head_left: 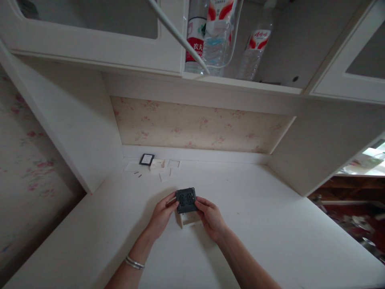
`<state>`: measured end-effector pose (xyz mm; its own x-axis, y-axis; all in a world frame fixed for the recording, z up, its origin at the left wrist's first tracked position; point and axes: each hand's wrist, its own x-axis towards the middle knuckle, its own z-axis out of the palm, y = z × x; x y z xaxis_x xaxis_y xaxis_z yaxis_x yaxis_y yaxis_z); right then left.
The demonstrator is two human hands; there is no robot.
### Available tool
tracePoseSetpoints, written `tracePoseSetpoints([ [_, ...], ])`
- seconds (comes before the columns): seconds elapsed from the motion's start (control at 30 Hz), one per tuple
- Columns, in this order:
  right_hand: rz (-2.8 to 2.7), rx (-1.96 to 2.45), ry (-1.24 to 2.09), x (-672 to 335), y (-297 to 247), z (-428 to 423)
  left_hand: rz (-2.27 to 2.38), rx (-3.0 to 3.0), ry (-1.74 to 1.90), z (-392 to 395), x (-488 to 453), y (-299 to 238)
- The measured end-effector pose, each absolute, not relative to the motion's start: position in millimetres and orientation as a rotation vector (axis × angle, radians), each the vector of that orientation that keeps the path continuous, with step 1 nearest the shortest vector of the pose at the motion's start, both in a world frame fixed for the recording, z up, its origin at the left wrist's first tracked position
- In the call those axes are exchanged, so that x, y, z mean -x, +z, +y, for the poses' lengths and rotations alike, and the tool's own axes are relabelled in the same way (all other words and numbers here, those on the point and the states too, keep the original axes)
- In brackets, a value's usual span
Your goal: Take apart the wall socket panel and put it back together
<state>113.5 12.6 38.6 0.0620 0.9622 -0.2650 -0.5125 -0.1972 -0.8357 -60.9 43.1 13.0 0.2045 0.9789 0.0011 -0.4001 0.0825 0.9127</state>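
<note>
Between my two hands I hold a dark, squarish wall-socket module [186,200], its back with round shapes facing up. My left hand [164,212] pinches its left edge, thumb and fingers closed. On the opposite edge, my right hand [210,216] grips it the same way. Just below the module, partly hidden by it, a white open mounting box [190,220] sits on the white desktop [255,224]. I cannot tell whether module and box touch.
Toward the back left lie a black-framed socket plate [147,159], a second white box [157,165], thin white frames [173,163] and two small dark screws [138,174]. Overhead, a cabinet shelf holds plastic bottles [255,46]. Side panels [81,120] flank the desk.
</note>
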Motion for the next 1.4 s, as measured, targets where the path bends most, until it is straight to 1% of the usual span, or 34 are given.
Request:
tracePoseSetpoints([
  [0.2,-0.596,1.024,1.457,-110,37,16,0.822,-0.995,1.216,42,61,16],
  [0.5,-0.626,1.050,1.389,-108,37,15,0.786,-0.856,1.125,40,64,20],
  [0.67,-0.863,1.058,1.289,-104,36,14,0.758,-0.834,1.127,42,64,19],
  [0.93,-1.212,1.310,0.998,-110,19,26,0.793,-0.752,1.175,48,69,4],
  [1.2,-1.336,1.321,0.875,-112,19,31,0.714,-0.721,1.081,48,70,10],
  [1.4,-1.357,1.375,0.847,-111,26,32,0.719,-0.680,1.011,48,71,5],
])
